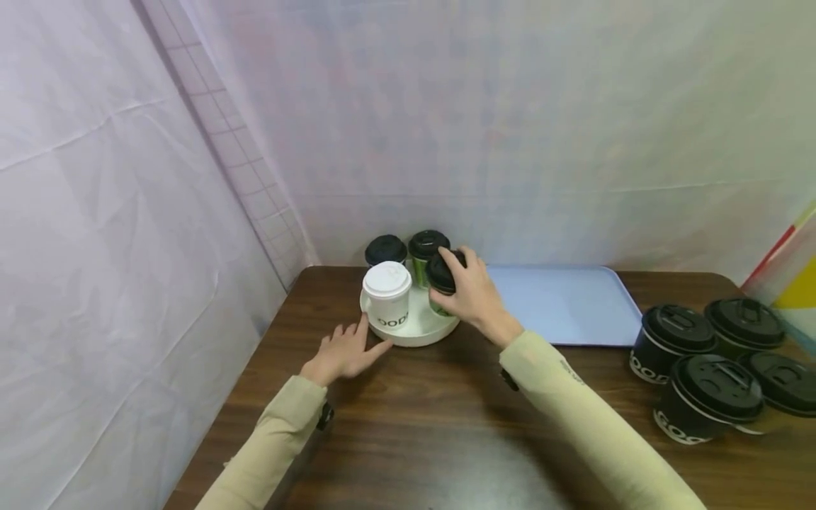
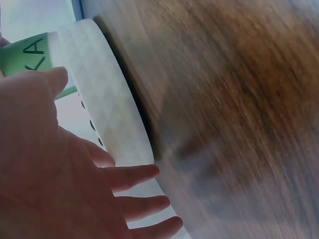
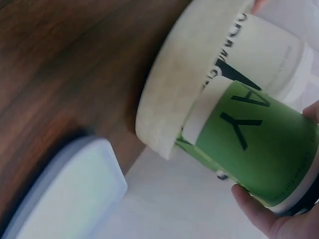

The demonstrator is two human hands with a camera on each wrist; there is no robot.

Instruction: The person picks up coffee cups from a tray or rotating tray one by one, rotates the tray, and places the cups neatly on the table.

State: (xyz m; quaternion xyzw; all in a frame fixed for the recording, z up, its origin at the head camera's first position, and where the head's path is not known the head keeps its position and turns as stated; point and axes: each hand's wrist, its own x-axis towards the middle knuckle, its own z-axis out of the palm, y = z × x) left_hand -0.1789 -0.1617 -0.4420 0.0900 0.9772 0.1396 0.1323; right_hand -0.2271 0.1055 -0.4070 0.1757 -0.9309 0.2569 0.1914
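Note:
A round white tray with a raised rim stands near the table's back edge. On it are a white cup with a white lid, a black-lidded cup behind it, and a green cup with a black lid. My right hand grips another green cup near its black lid, at the tray's right side; whether its base touches the tray I cannot tell. My left hand lies at the tray's front left, fingers extended against the rim.
A pale blue rectangular tray lies to the right of the round one. Several dark cups with black lids stand grouped at the table's right. White curtain sheets hang behind and on the left.

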